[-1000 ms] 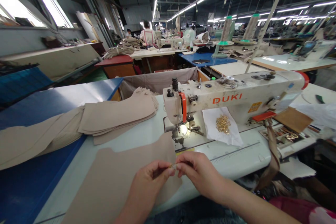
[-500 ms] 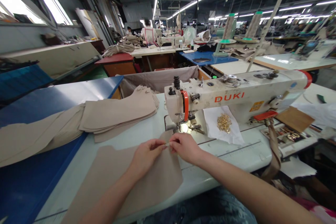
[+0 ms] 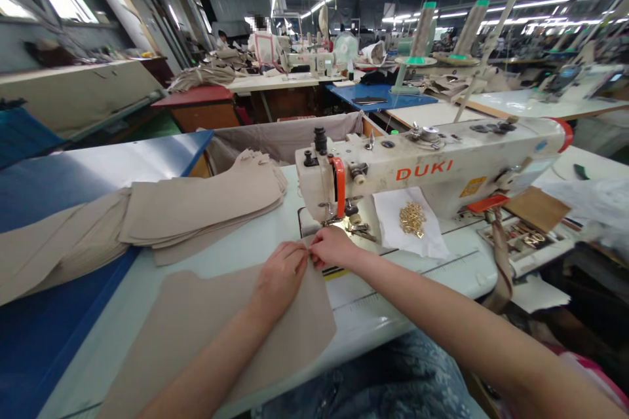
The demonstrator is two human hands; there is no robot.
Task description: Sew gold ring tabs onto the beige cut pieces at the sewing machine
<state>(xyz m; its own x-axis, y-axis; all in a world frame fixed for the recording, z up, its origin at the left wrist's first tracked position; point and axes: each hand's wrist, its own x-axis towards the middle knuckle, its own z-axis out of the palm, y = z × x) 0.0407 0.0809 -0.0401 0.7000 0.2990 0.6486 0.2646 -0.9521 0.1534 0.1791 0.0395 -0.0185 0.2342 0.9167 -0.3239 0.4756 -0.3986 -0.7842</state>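
A large beige fabric piece (image 3: pixel 211 321) lies on the pale sewing table, its upper tab close to the sewing machine's (image 3: pixel 373 170) needle. My left hand (image 3: pixel 281 275) rests on this fabric, fingers closed together at the edge of the tab. Right beside it, my right hand (image 3: pixel 333 249) pinches the same edge, just in front of the presser foot. The fingertips of both hands meet there, and they hide whatever small part lies between them. The needle area is partly covered by my right hand.
Stacked beige fabric pieces (image 3: pixel 206 206) lie to the left, reaching over a blue table (image 3: pixel 63 334). Small gold metal fittings (image 3: pixel 411 218) sit on a white cloth (image 3: pixel 386 213) under the machine arm. A tray of tools (image 3: pixel 528 239) stands at right. A person (image 3: pixel 265 49) works farther back.
Both hands have drawn closer together at the tab, and my left fingers have curled down over it. The small pale strip between my fingertips is now hidden. The view has shifted slightly.
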